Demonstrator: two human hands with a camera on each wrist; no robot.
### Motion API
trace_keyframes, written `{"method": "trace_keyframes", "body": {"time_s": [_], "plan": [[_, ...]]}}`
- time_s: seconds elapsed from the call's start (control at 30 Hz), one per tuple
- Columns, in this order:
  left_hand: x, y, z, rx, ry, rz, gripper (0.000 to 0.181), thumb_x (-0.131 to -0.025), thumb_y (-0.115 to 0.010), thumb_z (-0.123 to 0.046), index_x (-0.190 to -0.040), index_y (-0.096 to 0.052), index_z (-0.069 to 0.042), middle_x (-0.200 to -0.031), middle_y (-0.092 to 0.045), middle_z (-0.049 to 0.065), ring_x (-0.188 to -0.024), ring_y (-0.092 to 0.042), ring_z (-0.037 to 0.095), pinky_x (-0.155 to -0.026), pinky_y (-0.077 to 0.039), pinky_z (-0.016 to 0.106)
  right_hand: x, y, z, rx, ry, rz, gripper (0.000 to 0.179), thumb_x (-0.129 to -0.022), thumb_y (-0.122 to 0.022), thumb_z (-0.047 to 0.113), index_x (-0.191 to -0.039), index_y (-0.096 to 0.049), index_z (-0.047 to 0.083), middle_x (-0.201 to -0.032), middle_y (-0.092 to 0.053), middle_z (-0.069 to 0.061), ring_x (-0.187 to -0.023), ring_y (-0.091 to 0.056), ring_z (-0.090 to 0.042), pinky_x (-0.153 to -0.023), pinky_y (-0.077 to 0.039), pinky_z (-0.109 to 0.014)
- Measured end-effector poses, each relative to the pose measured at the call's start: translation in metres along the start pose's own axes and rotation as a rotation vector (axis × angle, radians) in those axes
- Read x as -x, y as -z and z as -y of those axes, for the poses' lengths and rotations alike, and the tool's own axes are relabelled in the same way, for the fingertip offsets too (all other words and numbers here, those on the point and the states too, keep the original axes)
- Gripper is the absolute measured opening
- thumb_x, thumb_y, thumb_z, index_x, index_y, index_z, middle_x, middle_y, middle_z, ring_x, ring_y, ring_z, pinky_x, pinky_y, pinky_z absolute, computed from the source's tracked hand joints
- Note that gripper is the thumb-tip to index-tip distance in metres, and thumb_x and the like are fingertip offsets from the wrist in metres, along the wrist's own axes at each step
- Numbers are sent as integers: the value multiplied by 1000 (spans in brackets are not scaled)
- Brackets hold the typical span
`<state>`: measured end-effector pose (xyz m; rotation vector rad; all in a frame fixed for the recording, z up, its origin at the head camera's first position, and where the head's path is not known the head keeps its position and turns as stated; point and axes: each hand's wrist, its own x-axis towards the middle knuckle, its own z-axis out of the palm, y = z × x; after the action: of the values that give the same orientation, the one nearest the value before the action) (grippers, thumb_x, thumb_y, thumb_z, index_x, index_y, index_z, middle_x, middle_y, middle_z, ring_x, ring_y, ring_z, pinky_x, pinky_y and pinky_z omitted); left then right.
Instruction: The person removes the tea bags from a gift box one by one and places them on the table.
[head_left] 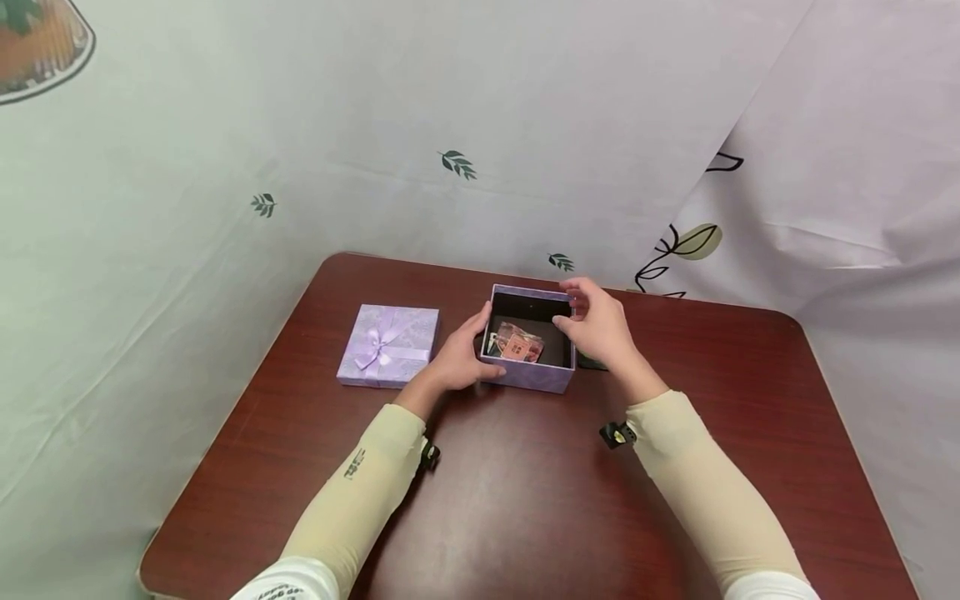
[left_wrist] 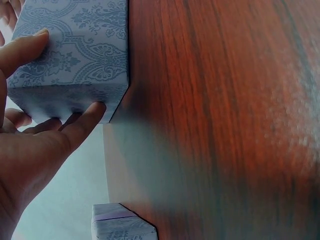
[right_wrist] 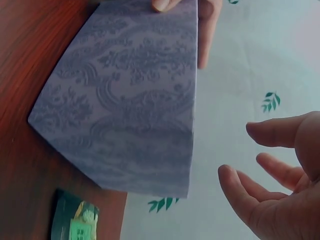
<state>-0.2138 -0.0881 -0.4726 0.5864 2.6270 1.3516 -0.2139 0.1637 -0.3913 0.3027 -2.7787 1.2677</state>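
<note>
A purple patterned gift box (head_left: 528, 377) stands without its lid on the table, its inside black. In it lies a small clear packet with an orange-pink label (head_left: 517, 346). My left hand (head_left: 459, 357) holds the box by its near left corner, thumb on the front wall and fingers along the left side; in the left wrist view the left hand (left_wrist: 40, 145) shows this grip. Over the box's right edge hovers my right hand (head_left: 600, 323), thumb and fingers apart. The right wrist view shows that right hand (right_wrist: 280, 175) holding nothing, away from the box wall.
The purple lid (head_left: 390, 346) with a ribbon bow lies left of the box. A dark green packet (right_wrist: 75, 220) lies right of the box, mostly hidden by my right hand in the head view. Patterned cloth (head_left: 480, 217) hangs behind the brown table (head_left: 525, 500).
</note>
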Motion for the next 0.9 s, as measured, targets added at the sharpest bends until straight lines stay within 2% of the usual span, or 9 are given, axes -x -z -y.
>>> {"method": "trace_keyframes", "body": {"time_s": [0.3, 0.47, 0.67, 0.9], "plan": [[0, 0, 0, 3, -15, -7, 118, -73, -92, -15, -162, -14, -12, -163, -21, 10, -146, -23, 22, -115, -23, 35, 1, -13, 8, 2, 3, 61, 49, -87, -76, 6, -132, -58, 7, -130, -60, -15, -113, -60, -31, -88, -53, -44], [0, 1, -1, 8, -21, -8, 119, -71, -93, -14, -161, -14, -11, -163, -22, 12, -146, -24, 23, -115, -23, 36, 1, -20, 11, 6, 7, 100, 48, -85, -77, 5, -130, -59, 7, -128, -60, -18, -113, -61, -33, -89, -53, -43], [0, 1, -1, 18, -29, -7, 119, -71, -92, -14, -161, -14, -9, -162, -22, 13, -146, -24, 23, -115, -23, 37, 1, -27, 13, 65, -15, 165, 48, -86, -76, 7, -131, -59, 6, -129, -59, -22, -113, -60, -36, -92, -50, -49], [0, 1, -1, 26, -33, -5, 118, -72, -92, -14, -161, -15, -9, -162, -22, 13, -146, -24, 24, -115, -24, 37, -2, -34, 17, 135, -68, 276, 47, -91, -71, 15, -135, -57, 6, -128, -59, -23, -112, -58, -37, -89, -48, -51]]}}
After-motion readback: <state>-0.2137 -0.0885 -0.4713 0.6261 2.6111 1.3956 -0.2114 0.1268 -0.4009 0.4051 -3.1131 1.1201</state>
